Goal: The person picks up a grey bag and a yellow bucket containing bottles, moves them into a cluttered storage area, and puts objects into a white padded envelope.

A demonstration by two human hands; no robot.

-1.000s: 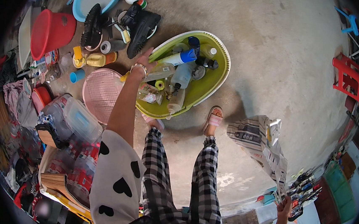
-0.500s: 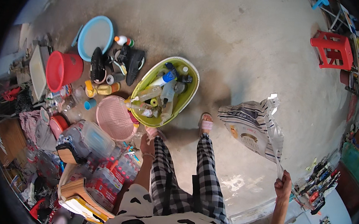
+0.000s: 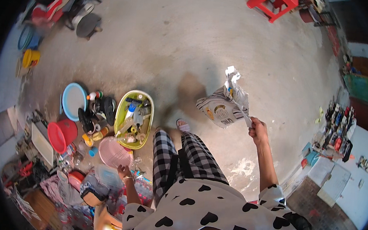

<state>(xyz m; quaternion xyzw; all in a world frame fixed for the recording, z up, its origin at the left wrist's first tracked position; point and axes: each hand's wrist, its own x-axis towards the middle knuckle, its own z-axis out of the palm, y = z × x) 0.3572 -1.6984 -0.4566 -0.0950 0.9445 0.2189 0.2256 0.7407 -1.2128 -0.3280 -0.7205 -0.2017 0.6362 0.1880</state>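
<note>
My right hand [image 3: 258, 130] is closed on the lower corner of a white and grey striped bag [image 3: 225, 107], which hangs out above the concrete floor in front of me, its crumpled end pointing away. My left hand [image 3: 124, 172] is lowered on the left, its fingers slightly apart, holding nothing that I can see. It is nearest the rim of a pink mesh basket [image 3: 113, 151]. Just beyond stands an oval green tub [image 3: 151, 112] with a white rim, filled with several used plastic bottles.
Left of the tub are black shoes [image 3: 108, 109], a blue round basin [image 3: 74, 102] and a red bucket [image 3: 62, 135]. Clutter and wrapped bottle packs crowd the lower left. A red stool [image 3: 272, 5] stands far right; a packed shoe rack [image 3: 334, 131] is near the right wall.
My view has shifted, with more of the room's far left showing. The bag, still in my right hand, has swung inward toward the middle. My left hand has moved away from my leg, nearer the pink basket.
</note>
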